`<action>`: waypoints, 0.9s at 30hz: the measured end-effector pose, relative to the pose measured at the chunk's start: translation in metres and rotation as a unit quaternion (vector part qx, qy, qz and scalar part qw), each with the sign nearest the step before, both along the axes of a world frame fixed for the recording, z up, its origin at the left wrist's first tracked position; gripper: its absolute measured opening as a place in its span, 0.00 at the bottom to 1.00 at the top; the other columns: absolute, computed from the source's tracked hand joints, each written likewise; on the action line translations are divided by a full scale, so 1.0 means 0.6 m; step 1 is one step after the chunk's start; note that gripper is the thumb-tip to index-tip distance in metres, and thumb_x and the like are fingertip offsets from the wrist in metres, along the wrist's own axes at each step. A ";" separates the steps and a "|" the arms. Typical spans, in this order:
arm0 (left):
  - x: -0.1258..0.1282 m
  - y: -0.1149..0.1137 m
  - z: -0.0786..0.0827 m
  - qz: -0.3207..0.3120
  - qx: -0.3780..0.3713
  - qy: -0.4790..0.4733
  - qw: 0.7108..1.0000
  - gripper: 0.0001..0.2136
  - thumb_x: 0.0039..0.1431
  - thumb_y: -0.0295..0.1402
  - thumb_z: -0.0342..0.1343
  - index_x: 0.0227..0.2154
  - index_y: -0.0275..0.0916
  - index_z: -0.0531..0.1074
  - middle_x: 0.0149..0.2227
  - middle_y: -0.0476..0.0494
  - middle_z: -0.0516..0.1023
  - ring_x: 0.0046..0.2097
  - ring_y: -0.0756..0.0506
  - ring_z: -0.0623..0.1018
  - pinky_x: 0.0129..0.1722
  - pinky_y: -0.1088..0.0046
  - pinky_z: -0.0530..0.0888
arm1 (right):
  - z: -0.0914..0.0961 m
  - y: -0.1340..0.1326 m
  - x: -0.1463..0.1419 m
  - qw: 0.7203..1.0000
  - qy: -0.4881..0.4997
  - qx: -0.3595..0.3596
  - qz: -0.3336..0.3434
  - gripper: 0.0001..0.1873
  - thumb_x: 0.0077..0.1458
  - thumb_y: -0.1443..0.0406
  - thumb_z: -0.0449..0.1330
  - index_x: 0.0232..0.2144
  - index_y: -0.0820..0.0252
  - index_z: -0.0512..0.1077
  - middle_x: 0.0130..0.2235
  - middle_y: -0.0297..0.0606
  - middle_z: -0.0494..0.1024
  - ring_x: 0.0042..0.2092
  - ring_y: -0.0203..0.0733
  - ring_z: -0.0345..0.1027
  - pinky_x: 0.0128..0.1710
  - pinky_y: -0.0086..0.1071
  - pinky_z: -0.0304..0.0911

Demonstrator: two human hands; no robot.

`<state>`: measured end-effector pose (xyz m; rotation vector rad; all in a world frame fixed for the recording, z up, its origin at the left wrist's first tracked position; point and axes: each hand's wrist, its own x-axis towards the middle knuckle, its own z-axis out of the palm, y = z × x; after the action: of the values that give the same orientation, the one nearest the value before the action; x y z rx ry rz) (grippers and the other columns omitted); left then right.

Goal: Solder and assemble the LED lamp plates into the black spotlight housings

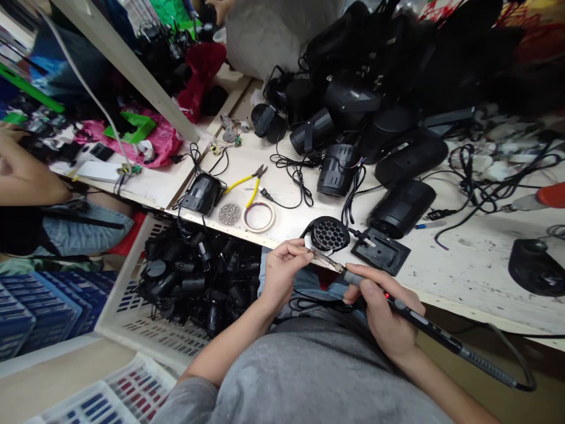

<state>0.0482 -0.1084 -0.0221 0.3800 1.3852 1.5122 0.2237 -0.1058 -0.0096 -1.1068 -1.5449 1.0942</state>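
My right hand (385, 314) is wrapped round a black pen-shaped electric screwdriver (435, 331), its metal bit (327, 259) pointing left. My left hand (282, 270) pinches the tip of that bit with thumb and fingers; whether a screw sits there I cannot tell. Just beyond the tip, at the table's front edge, lies a round black honeycomb lens plate (329, 234). A flat black square plate (380, 252) lies to its right, below a black cylindrical lamp housing (401, 207).
Yellow-handled pliers (249, 179), a tape roll (258, 217) and a small dish of screws (229, 213) lie on the white table (463, 265). Many black lamp housings and cables pile at the back. A white basket (132, 306) of black parts stands below left. Another person's arm (26, 176) is at far left.
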 end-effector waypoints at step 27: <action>0.004 0.002 0.001 -0.009 0.015 0.004 1.000 0.13 0.36 0.34 0.75 0.19 0.35 0.76 0.38 0.38 0.83 0.37 0.47 0.80 0.41 0.70 0.76 | -0.002 -0.002 0.014 0.999 -0.033 0.023 0.003 0.12 0.67 0.62 0.56 0.46 0.52 0.78 0.25 0.25 0.79 0.25 0.28 0.74 0.30 0.20 0.72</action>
<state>0.0504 -0.1074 -0.0217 0.4168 1.3638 1.5194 0.2324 -0.1071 -0.0110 -1.1168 -1.6180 1.0312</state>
